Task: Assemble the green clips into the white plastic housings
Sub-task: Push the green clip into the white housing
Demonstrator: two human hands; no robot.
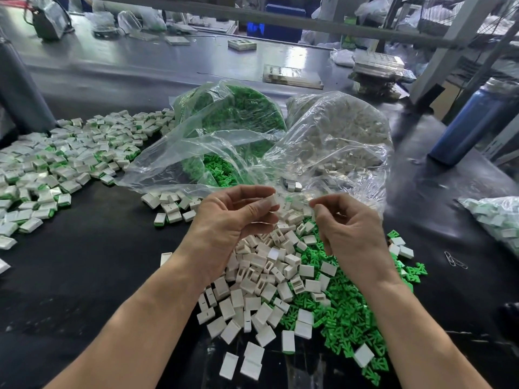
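Spread of assembled white-and-green pieces at far left on the black table, left hand pinching a white housing, heap of loose white housings below, right hand curled with thumb and forefinger pressed together, contents unclear, loose green clips at right, clear bags of parts behind

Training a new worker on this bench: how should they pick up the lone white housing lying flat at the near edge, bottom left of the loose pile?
Pinch the white housing across its two long side edges, coming straight down from above. It lies flat on the black table, broad face up, with bare space to its left, so fingers likely fit on both sides.
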